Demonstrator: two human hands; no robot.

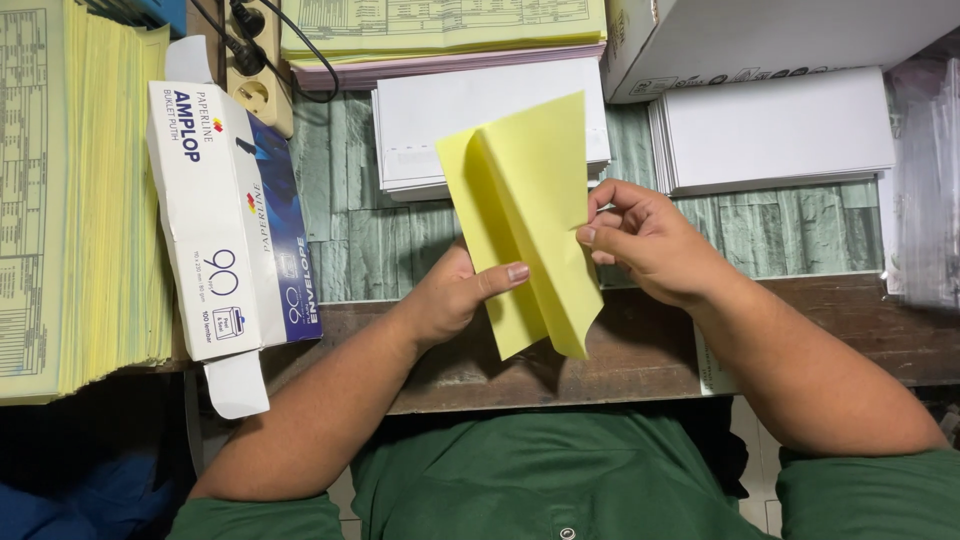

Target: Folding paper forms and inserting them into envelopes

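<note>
A yellow sheet of paper (525, 200), folded lengthwise, is held upright above the table. My left hand (455, 295) grips its lower left part, thumb pressed across the front. My right hand (650, 240) pinches the sheet's right edge with fingertips, at about mid height. Just behind the sheet lies a stack of white envelopes (440, 110).
A blue and white envelope box (225, 220) lies open at the left, beside a tall stack of yellow forms (90, 200). More white envelopes (775, 130) sit at the right, a white carton (760, 35) behind them. A power strip (262, 75) and pink and yellow papers (440, 40) lie at the back.
</note>
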